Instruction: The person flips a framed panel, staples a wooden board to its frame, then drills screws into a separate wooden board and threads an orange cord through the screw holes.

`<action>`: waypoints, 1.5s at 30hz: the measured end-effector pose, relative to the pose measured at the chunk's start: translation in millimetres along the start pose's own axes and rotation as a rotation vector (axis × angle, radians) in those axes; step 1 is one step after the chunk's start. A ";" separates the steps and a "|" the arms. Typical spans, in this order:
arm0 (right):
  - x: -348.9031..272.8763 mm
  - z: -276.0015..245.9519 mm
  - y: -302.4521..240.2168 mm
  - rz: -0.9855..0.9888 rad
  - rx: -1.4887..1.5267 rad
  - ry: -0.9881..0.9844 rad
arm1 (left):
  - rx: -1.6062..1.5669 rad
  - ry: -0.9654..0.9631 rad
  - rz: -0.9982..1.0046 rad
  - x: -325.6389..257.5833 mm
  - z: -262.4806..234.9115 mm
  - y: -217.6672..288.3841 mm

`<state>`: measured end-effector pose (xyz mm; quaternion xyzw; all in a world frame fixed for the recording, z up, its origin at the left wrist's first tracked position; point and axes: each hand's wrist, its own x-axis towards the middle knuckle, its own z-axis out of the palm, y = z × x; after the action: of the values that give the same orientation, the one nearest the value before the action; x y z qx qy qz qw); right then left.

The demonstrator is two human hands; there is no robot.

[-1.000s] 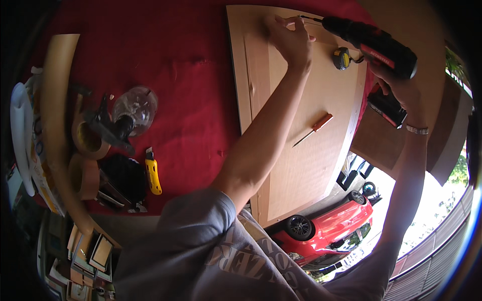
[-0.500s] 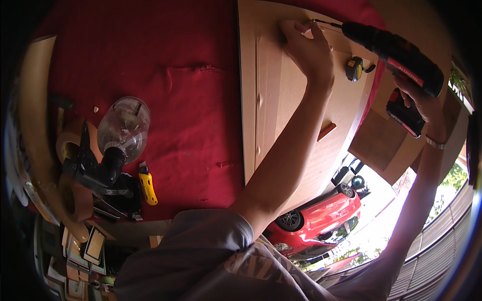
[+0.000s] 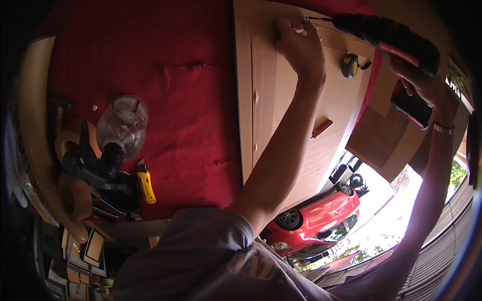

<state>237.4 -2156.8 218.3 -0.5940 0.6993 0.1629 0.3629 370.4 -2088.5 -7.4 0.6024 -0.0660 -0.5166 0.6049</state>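
My right hand point(image 3: 427, 90) is wrapped around the handle of a black and red cordless drill point(image 3: 401, 47), held sideways with its long thin bit point(image 3: 320, 19) pointing left. Close to the bit's tip is my left hand point(image 3: 304, 47), fingers curled in over a large brown cardboard sheet point(image 3: 266, 100). A tiny shiny piece shows at the bit's end; whether my left fingers grip anything is hidden. On the cardboard, below the drill, lies a black and yellow tape measure point(image 3: 350, 65). A short orange-brown stick point(image 3: 322, 128) rests to the right of my left forearm.
Red cloth point(image 3: 196, 125) spreads under the cardboard. Leftward are a yellow utility knife point(image 3: 146, 185), a clear plastic container point(image 3: 123, 125) with a black neck, and tape rolls point(image 3: 75, 195). More cardboard point(image 3: 381, 135) lies at the right. A red car point(image 3: 321, 215) stands beyond.
The drill and both hands have shifted slightly against the cardboard, the bit tip and left hand a little leftward. My left fingers look more curled. My right wrist has moved slightly right.
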 end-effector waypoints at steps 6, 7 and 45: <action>-2.4 3.6 2.6 -0.030 0.022 0.013 | 0.005 0.023 -0.006 -2.0 2.0 1.5; -3.8 4.0 1.8 -0.054 0.032 0.030 | 0.007 0.024 -0.006 -1.9 2.2 0.8; -169.1 239.9 -44.8 -0.380 -0.151 0.532 | -0.241 -0.992 -0.726 -82.0 -206.8 52.9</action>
<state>360.5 -1889.1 181.9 -0.7606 0.6322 -0.0169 0.1465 507.0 -1907.9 24.4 0.2024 -0.0714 -0.9111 0.3518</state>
